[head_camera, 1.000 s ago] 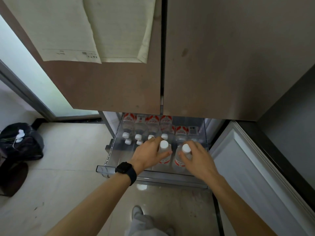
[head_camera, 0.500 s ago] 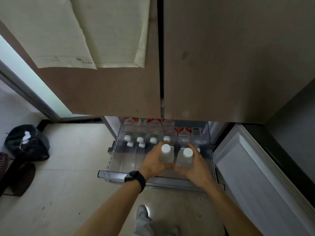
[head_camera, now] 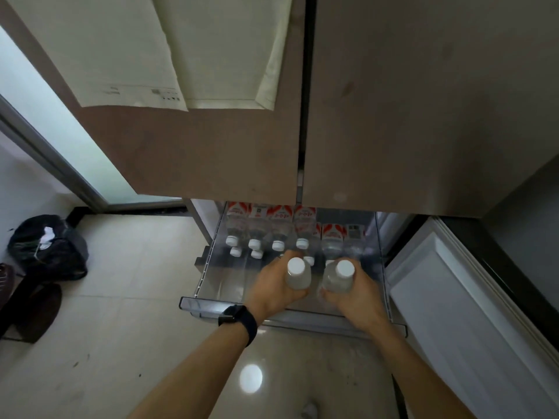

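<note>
Over the front half of the pulled-out fridge drawer [head_camera: 208, 306]: both hands busy, one bottle each. Left hand [head_camera: 272, 290] wrapped round the left bottle [head_camera: 298, 276], fingers curled under its shoulder, white cap up; dark watch [head_camera: 239, 319] on that wrist. Right hand [head_camera: 358, 299] grips the right bottle [head_camera: 337, 279] the same way, the two bottles side by side and near touching, upright, both apparently raised off the drawer floor. Behind them the stocked bottles [head_camera: 257, 231] stand in rows, red-and-white labels, caps packed close along the back and middle. Progress, as judged: back rows look full, front left of the drawer shows bare clear plastic, so room remains for more; whether this pair is going in or coming out cannot be read from this view. Either way the pair is in hand and the drawer stands open, so closing it is left to do. Edges: the lower lip of the upper doors [head_camera: 211, 152] overhangs the rear rows, so anything at the back must travel forward before rising. Front rim of the drawer sits just under both wrists. White door panel [head_camera: 453, 297] swung open close on the right, little slack for the right elbow. Left side opens onto tiled floor [head_camera: 121, 297], free swing there; black bag [head_camera: 48, 246] well apart by the wall. Paper sheets [head_camera: 136, 49] taped high on the left door, out of the way
</note>
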Demonstrator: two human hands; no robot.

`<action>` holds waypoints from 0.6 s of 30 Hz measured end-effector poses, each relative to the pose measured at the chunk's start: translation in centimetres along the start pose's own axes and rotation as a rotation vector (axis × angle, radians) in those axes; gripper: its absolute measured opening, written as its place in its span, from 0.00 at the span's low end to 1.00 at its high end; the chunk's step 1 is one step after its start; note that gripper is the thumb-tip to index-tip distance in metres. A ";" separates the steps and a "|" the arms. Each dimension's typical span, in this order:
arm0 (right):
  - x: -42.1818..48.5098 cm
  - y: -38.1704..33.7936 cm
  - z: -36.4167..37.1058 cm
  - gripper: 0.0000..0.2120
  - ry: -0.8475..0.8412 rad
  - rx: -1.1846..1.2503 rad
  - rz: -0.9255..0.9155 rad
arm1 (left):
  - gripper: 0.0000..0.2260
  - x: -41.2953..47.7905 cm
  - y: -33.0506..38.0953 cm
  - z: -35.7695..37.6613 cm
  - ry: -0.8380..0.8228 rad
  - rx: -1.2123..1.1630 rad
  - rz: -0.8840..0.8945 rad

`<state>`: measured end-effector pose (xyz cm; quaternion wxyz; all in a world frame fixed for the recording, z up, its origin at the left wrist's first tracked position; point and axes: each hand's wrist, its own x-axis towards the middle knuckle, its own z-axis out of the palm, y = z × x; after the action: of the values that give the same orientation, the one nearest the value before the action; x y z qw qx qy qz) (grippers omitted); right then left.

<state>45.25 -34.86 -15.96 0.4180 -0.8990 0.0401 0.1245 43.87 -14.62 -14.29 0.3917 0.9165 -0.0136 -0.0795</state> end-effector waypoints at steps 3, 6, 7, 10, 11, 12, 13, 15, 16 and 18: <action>-2.0 -3.0 -0.8 0.18 0.056 0.076 -0.048 | 0.27 -2.5 0.2 -3.2 0.114 -0.070 0.013; -4.9 -7.8 -0.9 0.22 0.121 0.218 -0.195 | 0.30 -6.9 0.5 -7.8 0.291 -0.143 0.025; -6.1 -9.8 -0.7 0.24 0.122 0.249 -0.255 | 0.30 -8.8 0.4 -9.4 0.355 -0.164 0.026; -10.3 -15.5 1.7 0.27 0.077 0.301 -0.437 | 0.29 -15.7 -0.5 -14.4 0.530 -0.191 0.024; -11.9 -17.2 3.0 0.28 0.053 0.303 -0.501 | 0.30 -18.4 -1.0 -15.9 0.582 -0.183 0.013; -13.7 -18.9 4.4 0.29 0.020 0.301 -0.563 | 0.30 -21.3 -1.7 -17.4 0.631 -0.173 0.000; -15.7 -20.5 6.0 0.29 -0.023 0.293 -0.617 | 0.30 -24.2 -2.5 -18.6 0.676 -0.156 -0.019; -20.0 -23.3 9.8 0.30 -0.134 0.269 -0.697 | 0.29 -30.6 -4.8 -20.6 0.763 -0.130 -0.070; -22.5 -24.6 11.9 0.30 -0.193 0.252 -0.728 | 0.29 -34.1 -6.2 -21.3 0.803 -0.123 -0.101; -27.6 -26.6 16.4 0.31 -0.287 0.218 -0.789 | 0.29 -41.4 -9.1 -22.4 0.871 -0.091 -0.170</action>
<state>20.15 -6.05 0.67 0.5273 -0.7698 -0.3520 0.0739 6.17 11.33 0.03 0.3928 0.8443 0.2316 0.2813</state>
